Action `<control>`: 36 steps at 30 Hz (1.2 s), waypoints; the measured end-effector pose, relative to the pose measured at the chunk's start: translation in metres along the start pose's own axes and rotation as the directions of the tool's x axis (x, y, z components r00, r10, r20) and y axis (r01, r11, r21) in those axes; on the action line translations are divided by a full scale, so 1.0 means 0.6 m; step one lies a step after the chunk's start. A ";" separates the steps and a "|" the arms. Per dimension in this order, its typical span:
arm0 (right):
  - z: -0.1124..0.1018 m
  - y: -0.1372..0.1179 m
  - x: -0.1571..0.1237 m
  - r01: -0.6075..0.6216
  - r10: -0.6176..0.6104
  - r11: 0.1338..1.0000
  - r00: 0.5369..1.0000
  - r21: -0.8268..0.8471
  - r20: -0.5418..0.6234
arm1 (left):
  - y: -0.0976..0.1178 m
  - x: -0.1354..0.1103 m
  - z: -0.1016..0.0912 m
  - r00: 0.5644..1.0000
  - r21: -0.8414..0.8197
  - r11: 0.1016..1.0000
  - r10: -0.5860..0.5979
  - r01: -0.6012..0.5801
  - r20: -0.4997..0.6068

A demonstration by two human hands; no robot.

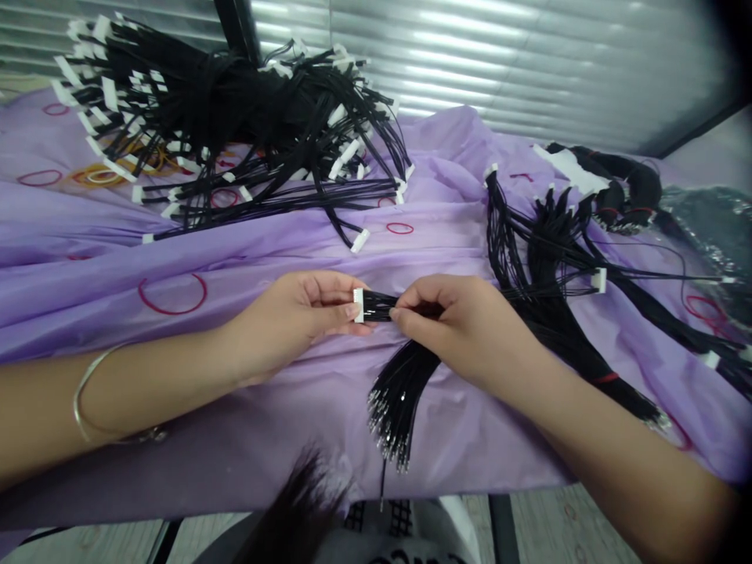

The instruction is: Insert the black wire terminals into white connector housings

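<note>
A white connector (359, 305) with a row of black wires (379, 306) running out of its right side is held level over the purple cloth. My left hand (311, 309) pinches the connector between thumb and fingers. Close to it, my right hand (450, 317) is closed on the black wires, thumb against forefinger. Below my right hand hangs a thick bundle of loose black wires (403, 399) with bare metal terminals at its ends, fanned toward the table's front edge. What my right palm covers is hidden.
A big heap of black cables with white connectors (235, 110) lies at the back left. More wire bundles (552, 274) spread across the right side, beside a clear plastic bag (710, 235). Red rubber bands (173, 294) are scattered over the purple cloth (282, 423). Metal shutters (470, 63) stand behind.
</note>
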State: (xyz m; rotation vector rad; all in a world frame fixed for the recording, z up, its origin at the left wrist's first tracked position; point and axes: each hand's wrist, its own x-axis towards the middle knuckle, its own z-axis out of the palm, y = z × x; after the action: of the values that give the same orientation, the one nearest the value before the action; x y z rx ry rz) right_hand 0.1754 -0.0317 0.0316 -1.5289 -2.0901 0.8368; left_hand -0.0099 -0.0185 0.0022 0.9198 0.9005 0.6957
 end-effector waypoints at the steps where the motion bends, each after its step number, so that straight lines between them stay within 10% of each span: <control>1: 0.000 0.000 -0.001 0.000 0.000 1.000 1.000 -0.006 0.007 | 0.000 0.000 0.000 1.000 -0.002 1.000 0.003 -0.003 -0.001; 27: 0.035 -0.002 0.005 0.189 -0.190 0.982 0.981 -0.030 -0.035 | -0.004 -0.006 0.004 0.998 0.143 0.987 0.070 -0.069 -0.003; 31: -0.015 -0.001 -0.004 0.309 -0.326 0.934 0.942 -0.182 -0.074 | -0.001 -0.005 0.002 0.995 0.033 0.994 0.103 -0.103 0.004; 36: -0.112 0.061 -0.040 0.133 -0.238 0.767 0.968 -0.627 -0.086 | 0.005 -0.016 0.010 0.982 0.007 0.987 0.160 -0.161 0.099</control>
State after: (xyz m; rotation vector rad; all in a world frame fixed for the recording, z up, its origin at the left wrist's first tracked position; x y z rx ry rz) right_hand 0.2518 -0.0316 0.0561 -1.5689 -2.4726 -0.0832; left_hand -0.0097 -0.0270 0.0101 1.0388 0.7511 0.7758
